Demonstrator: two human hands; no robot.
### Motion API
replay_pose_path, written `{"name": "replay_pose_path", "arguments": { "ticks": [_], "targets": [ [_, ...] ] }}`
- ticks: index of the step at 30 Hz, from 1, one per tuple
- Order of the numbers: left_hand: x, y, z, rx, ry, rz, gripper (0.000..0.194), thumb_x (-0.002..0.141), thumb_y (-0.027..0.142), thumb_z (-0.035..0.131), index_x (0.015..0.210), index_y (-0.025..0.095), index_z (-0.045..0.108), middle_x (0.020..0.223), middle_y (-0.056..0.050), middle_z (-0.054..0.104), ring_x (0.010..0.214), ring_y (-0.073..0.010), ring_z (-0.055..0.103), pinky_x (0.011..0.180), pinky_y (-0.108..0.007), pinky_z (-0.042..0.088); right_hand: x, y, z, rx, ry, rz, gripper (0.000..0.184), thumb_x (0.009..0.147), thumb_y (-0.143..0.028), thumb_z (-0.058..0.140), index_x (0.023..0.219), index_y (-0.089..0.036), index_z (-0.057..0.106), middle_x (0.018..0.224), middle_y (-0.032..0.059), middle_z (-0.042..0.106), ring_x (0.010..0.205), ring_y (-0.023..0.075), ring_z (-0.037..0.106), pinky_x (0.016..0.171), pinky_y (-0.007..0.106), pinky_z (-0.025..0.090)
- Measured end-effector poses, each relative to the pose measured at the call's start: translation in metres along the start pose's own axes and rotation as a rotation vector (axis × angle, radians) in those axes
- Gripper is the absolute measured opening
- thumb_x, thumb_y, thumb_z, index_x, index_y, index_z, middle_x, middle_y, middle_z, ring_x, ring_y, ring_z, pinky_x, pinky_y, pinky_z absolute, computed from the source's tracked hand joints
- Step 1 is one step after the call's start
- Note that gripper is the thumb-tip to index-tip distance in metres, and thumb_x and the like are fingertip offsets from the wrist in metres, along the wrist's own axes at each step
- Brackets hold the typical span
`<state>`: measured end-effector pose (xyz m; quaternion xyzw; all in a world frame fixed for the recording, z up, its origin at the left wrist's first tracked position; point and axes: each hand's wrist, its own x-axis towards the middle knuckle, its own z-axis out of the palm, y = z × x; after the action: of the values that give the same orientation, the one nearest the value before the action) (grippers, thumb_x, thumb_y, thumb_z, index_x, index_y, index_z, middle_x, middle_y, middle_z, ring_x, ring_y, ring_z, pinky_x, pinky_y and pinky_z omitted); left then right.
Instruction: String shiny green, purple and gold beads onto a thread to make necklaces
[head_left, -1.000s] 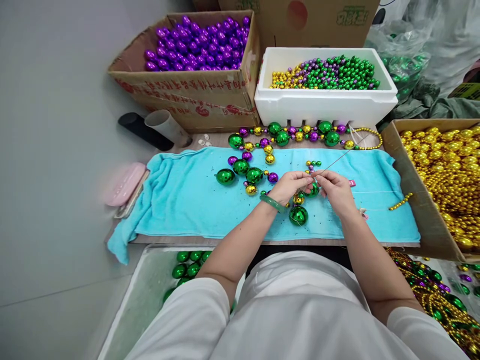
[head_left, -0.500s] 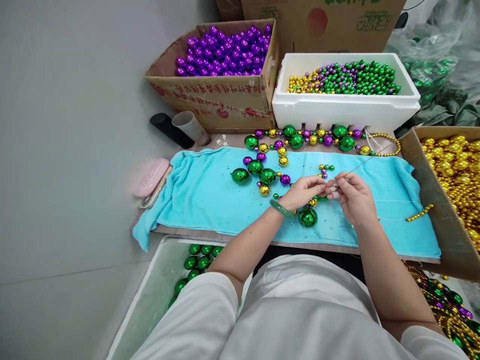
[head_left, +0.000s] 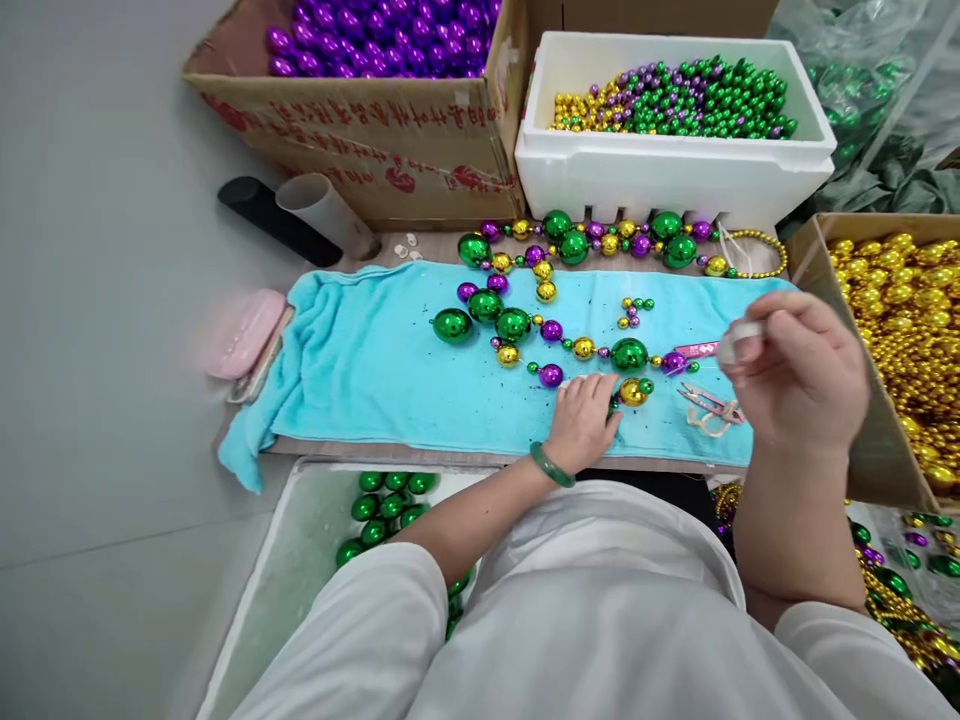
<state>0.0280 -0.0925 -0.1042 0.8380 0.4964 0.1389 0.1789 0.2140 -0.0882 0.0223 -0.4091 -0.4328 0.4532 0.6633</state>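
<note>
My left hand, with a green bangle at the wrist, is cupped palm down over a large green bead, of which only a sliver shows beside the fingers. Right by it lies a gold bead with a small green one. My right hand is raised over the towel's right part, thumb and fingers pinched together, white tape on one finger; what is in the pinch is too small to tell. Strung green, gold and purple beads wind across the blue towel. Small snips and a pink tool lie below the right hand.
Behind the towel stand a carton of purple beads and a white foam box of mixed beads. A carton of gold beads is at the right. A bin with green beads sits lower left. A pink case lies left.
My hands have parted: the left went back left and down onto the large green bead, the right rose and moved right. The snips and pink tool are now uncovered. The camera view has shifted.
</note>
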Motion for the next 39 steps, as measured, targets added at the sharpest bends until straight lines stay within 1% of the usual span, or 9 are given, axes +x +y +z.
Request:
{"name": "replay_pose_path", "arguments": {
  "ticks": [6,10,15,19,21,26,32,35,39],
  "targets": [
    [-0.001,-0.050,-0.031,0.179,-0.030,0.044,0.036,0.085,0.025,0.054,0.120,0.017,0.053,0.121,-0.012,0.056,0.107,-0.0290,0.049,0.090,-0.043,0.041,0.002,-0.027,-0.036,-0.104,0.263,-0.259,0.007,0.076,-0.018,0.064,0.078,-0.017,0.071,0.053,-0.0007,0.049,0.047,0.0091,0.045,0.041,0.023,0.033],
    [-0.005,-0.076,-0.052,0.313,-0.043,0.012,0.043,0.082,0.024,0.059,0.124,0.019,0.051,0.128,-0.013,0.053,0.116,-0.0326,0.045,0.094,-0.048,0.037,-0.004,-0.015,-0.059,-0.209,0.373,-0.210,0.008,0.075,-0.012,0.064,0.078,-0.014,0.072,0.052,0.0003,0.052,0.047,0.0107,0.049,0.041,0.024,0.032],
    [0.015,-0.103,-0.086,0.160,-0.070,0.100,0.054,0.081,0.049,0.061,0.125,0.020,0.053,0.127,-0.011,0.055,0.118,-0.0293,0.046,0.099,-0.046,0.037,-0.017,0.014,-0.067,-0.302,0.281,0.120,0.020,0.073,-0.022,0.071,0.091,-0.015,0.072,0.056,0.0011,0.057,0.050,0.0115,0.052,0.043,0.023,0.035],
    [0.065,-0.137,-0.119,0.201,0.169,-0.077,0.035,0.091,0.038,0.046,0.114,0.017,0.062,0.111,-0.012,0.060,0.108,-0.0252,0.052,0.098,-0.041,0.039,-0.022,0.032,-0.061,-0.282,0.176,0.255,0.027,0.071,-0.033,0.074,0.092,-0.017,0.068,0.059,0.0010,0.059,0.052,0.0128,0.053,0.042,0.023,0.038],
    [0.091,-0.150,-0.128,0.277,0.121,-0.168,0.032,0.089,0.033,0.049,0.110,0.016,0.065,0.106,-0.013,0.061,0.106,-0.0264,0.054,0.097,-0.041,0.040,-0.023,0.039,-0.056,-0.292,0.135,0.285,0.028,0.072,-0.035,0.074,0.092,-0.018,0.067,0.060,0.0014,0.060,0.051,0.0127,0.053,0.042,0.023,0.039],
    [0.129,-0.160,-0.119,0.328,-0.138,-0.290,0.033,0.078,0.030,0.062,0.108,0.016,0.065,0.107,-0.013,0.062,0.103,-0.0278,0.058,0.091,-0.038,0.045,-0.025,0.053,-0.040,-0.369,0.017,0.301,0.020,0.079,-0.035,0.069,0.089,-0.019,0.066,0.060,0.0004,0.057,0.053,0.0106,0.051,0.046,0.021,0.040],
    [0.137,-0.160,-0.112,0.293,-0.088,-0.345,0.037,0.075,0.020,0.061,0.111,0.014,0.061,0.109,-0.014,0.063,0.105,-0.0274,0.059,0.091,-0.038,0.046,-0.029,0.066,-0.028,-0.457,-0.118,0.293,0.020,0.083,-0.036,0.063,0.091,-0.018,0.068,0.058,-0.0003,0.054,0.053,0.0104,0.048,0.047,0.022,0.039],
    [0.129,-0.145,-0.117,-0.117,0.146,-0.363,0.033,0.079,0.024,0.059,0.110,0.015,0.062,0.110,-0.012,0.064,0.104,-0.0245,0.059,0.092,-0.037,0.047,-0.035,0.077,-0.025,-0.512,-0.123,0.262,0.020,0.083,-0.036,0.062,0.091,-0.018,0.069,0.060,-0.0002,0.054,0.056,0.0109,0.049,0.050,0.023,0.039],
    [0.108,-0.105,-0.116,-1.373,0.291,-0.469,0.025,0.083,0.034,0.058,0.098,0.014,0.064,0.091,-0.008,0.069,0.083,-0.0160,0.064,0.076,-0.028,0.053,-0.041,0.089,-0.019,-0.545,-0.132,0.217,0.020,0.084,-0.036,0.061,0.088,-0.018,0.070,0.061,0.0002,0.056,0.055,0.0111,0.048,0.051,0.025,0.039]
  ]
}}
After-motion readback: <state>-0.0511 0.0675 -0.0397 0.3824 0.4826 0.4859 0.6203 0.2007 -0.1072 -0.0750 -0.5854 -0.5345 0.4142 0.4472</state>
